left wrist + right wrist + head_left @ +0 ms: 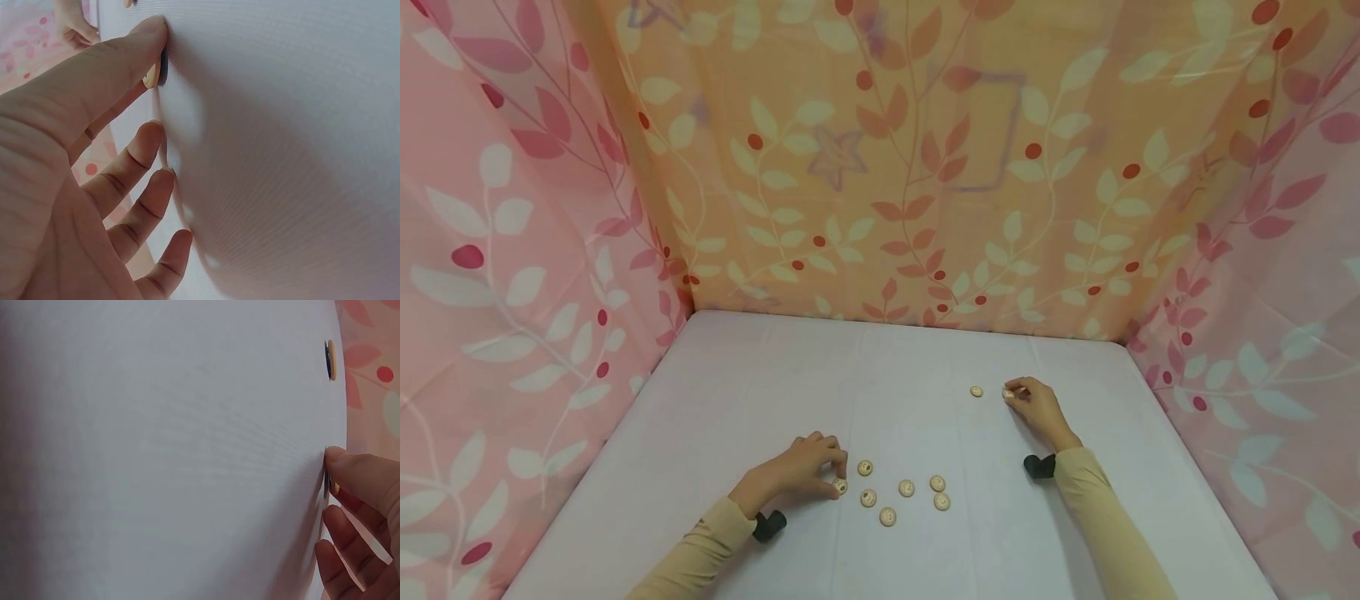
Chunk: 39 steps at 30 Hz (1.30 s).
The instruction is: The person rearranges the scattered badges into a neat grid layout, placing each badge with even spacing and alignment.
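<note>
In the head view my left hand [797, 467] is low on the white table, pinching a small round beige disc [840, 487] with dark markings between thumb and index finger. The left wrist view has that disc [152, 75] edge-on at the table surface, its underside dark. Farther back on the right, my right hand [1036, 410] pinches another beige disc [1008, 393] at the tabletop. Its thumb partly covers this disc [334, 485] in the right wrist view. A separate disc [976, 391] lies just left of the right hand.
Several similar discs lie loosely grouped right of the left hand, among them a disc [865, 467], a disc [888, 517] and a disc [942, 501]. The white table [820, 375] ends at a flowered curtain [917, 167] behind, with pink curtains at both sides.
</note>
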Each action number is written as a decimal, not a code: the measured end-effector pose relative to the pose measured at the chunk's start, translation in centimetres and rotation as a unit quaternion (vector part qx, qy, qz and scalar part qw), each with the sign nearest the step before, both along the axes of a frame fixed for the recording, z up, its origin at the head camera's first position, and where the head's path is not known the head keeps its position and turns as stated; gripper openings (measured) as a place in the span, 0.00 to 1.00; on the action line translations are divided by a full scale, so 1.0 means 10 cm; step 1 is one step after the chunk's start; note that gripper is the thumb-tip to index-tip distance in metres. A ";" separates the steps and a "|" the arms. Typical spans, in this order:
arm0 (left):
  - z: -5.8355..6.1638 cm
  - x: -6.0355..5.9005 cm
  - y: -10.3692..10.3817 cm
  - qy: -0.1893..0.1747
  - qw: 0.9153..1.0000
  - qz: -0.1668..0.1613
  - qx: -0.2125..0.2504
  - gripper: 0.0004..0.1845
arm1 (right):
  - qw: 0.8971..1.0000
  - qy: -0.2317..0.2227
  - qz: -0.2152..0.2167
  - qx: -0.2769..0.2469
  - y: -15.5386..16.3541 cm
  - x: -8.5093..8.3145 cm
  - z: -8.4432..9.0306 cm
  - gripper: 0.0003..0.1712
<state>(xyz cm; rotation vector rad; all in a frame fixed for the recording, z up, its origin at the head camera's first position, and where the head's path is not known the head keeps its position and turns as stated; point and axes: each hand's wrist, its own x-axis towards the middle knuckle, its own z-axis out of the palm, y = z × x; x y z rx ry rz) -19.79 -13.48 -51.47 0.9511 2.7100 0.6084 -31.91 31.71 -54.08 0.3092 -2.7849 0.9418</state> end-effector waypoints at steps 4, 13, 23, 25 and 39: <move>-0.01 0.00 0.00 0.002 1.000 0.000 0.000 0.11 | 1.000 0.001 -0.005 -0.003 0.01 -0.02 -0.02 0.14; -0.01 0.00 -0.01 0.003 1.000 0.001 -0.001 0.11 | 1.000 -0.008 -0.006 -0.014 0.01 0.00 0.00 0.15; -0.01 0.01 -0.01 0.007 1.000 0.001 -0.007 0.11 | 1.000 -0.010 -0.008 -0.016 0.00 0.00 0.02 0.13; 0.00 0.01 -0.01 0.007 1.000 0.000 -0.006 0.11 | 1.000 -0.011 -0.007 -0.017 0.00 0.00 0.01 0.13; -0.01 0.01 -0.02 0.004 1.000 0.001 -0.001 0.10 | 1.000 0.008 0.002 -0.006 0.00 0.04 -0.01 0.14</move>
